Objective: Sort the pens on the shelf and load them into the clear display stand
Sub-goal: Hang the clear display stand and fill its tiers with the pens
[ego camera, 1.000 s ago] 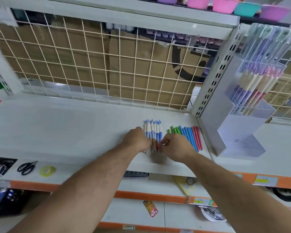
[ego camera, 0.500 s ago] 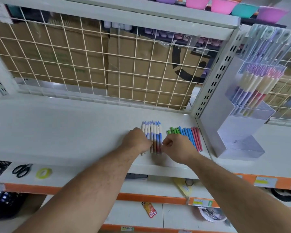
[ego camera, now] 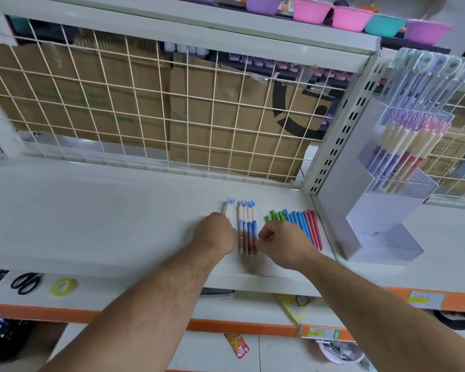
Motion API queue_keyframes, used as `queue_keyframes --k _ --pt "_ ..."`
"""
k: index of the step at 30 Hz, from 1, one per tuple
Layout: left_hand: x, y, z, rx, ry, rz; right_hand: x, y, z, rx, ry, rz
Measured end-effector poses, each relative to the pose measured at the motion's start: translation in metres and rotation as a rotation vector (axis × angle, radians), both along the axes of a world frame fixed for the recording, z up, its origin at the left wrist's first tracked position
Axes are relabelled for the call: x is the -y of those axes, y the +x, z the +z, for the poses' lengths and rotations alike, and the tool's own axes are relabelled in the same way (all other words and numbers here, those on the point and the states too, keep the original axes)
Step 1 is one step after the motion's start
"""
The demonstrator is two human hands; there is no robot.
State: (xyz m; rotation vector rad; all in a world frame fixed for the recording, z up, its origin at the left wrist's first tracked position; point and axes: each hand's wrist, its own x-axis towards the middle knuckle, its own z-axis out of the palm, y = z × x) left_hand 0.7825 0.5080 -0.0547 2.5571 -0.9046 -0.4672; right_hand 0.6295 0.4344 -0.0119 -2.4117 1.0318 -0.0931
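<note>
Roughly mid-sort: no pen from this lot had been lifted toward the stand.

- Left hand [ego camera: 216, 232]: knuckles up, fingers curled under, at 9 o'clock of the row. A pair of pens [ego camera: 228, 210] poked out at its 12 o'clock. Whether the fingers closed on them could not be told.
- Right hand [ego camera: 282, 242]: thumb and forefinger pinched the near end of the row's 3 o'clock edge pen.
- White-and-blue pens [ego camera: 247, 229]: a few, side by side, tips toward 12 o'clock, lying on the shelf [ego camera: 105, 210] between the hands.
- Coloured pens [ego camera: 304, 224]: green, blue and red in a flat row at 3 o'clock, partly under the right hand.
- Display stand [ego camera: 387, 210]: clear, tiered, at 3 o'clock, well apart from the hands, with its upper tiers filled.

Risks, as judged:
- The round barrels would likely roll on the smooth shelf if the pinch dragged one sideways, and that would spoil the row.
- The right hand lay over the coloured pens, so a sweep could have mixed them into the sorted group.
- The same sweep could have pushed them off the near 6 o'clock shelf edge.
- The curled left hand, lifting without a clear view, could have taken a wrong pen along.
</note>
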Motion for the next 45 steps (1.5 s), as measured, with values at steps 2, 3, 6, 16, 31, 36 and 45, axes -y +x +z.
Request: queue_keyframes --k 2,3,6,16,31,36,45 --pt "0.003 -0.002 -0.002 0.032 0.020 0.012 0.001 -0.001 -0.002 -0.010 0.010 -0.005" --pt "0.004 -0.004 -0.003 0.052 0.031 0.009 0.001 -0.002 -0.002 -0.013 0.016 -0.007" --pt "0.005 -0.008 -0.006 0.124 0.060 -0.029 0.002 -0.004 -0.004 -0.024 0.026 -0.010" --pt "0.002 -0.001 -0.001 0.118 0.184 -0.077 0.002 -0.016 0.002 0.004 0.042 0.009" --pt "0.004 -0.066 0.065 -0.827 -0.495 -0.369 0.012 -0.038 0.057 0.468 0.232 -0.229" --pt "0.018 -0.092 0.078 -0.900 -0.541 -0.496 0.028 -0.060 0.071 0.557 0.261 -0.242" --pt "0.064 -0.145 0.096 -0.825 -0.438 -0.593 0.079 -0.120 0.081 0.557 0.296 -0.159"
